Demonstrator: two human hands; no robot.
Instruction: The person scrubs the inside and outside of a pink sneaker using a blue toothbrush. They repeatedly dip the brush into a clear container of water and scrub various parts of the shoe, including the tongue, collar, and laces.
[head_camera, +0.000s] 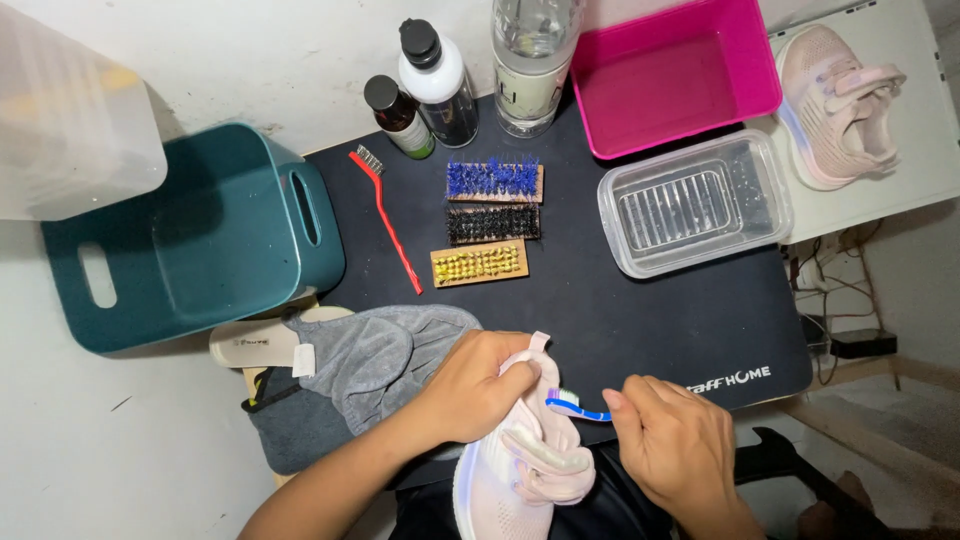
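Below, a black mat (620, 310) covers the bench, with a teal basket (190, 240) at its left edge and a pink tub (675, 75) at the top right. A clear plastic tray (695, 205) sits just below the tub, and a second pink shoe (835, 105) lies on a white surface to the right. A grey towel (385, 355) lies near the front edge. The pink shoe (525, 455) sits at the front, toe towards the person. The left hand (475, 385) grips its heel end with clenched fingers. The right hand (675, 445) pinches a blue toothbrush (575, 405), whose bristles touch the shoe. Three bottles (440, 85) stand at the back. Three block brushes (490, 222), blue, black and yellow, lie in a column, with a red wire brush (385, 215) beside them.
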